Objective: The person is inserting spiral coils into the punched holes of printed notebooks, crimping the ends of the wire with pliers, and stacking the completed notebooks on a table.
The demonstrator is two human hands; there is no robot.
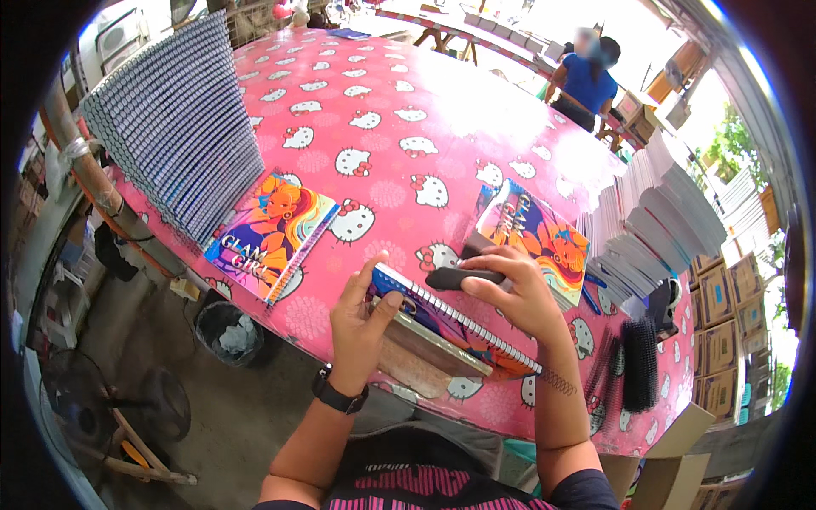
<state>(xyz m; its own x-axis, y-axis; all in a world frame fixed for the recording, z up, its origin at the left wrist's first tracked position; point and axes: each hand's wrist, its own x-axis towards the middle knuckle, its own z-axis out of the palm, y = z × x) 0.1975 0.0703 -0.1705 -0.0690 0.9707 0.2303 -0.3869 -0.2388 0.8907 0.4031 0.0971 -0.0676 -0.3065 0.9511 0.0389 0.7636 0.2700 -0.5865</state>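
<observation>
My left hand (359, 321) grips one end of a spiral notebook (438, 316), thumb on its near face and fingers over its top. The notebook stands tilted with its coil-bound edge upward, beside a wooden block (429, 342) on the table. A springy length of dark coil (558, 382) sticks out past its right end, by my right forearm. In my right hand (520, 293) is a black-handled tool (450, 279), held just above the coiled edge; I cannot make out its working end. Another colourful notebook (535, 238) lies flat beyond my right hand.
A tall stack of spiral-bound notebooks (178, 127) stands at the left, with a finished-looking notebook (276, 234) in front. Paper stacks (654, 221), black coils (640, 365) and a tape dispenser (665, 306) are at the right. A person in blue (586, 81) is far off.
</observation>
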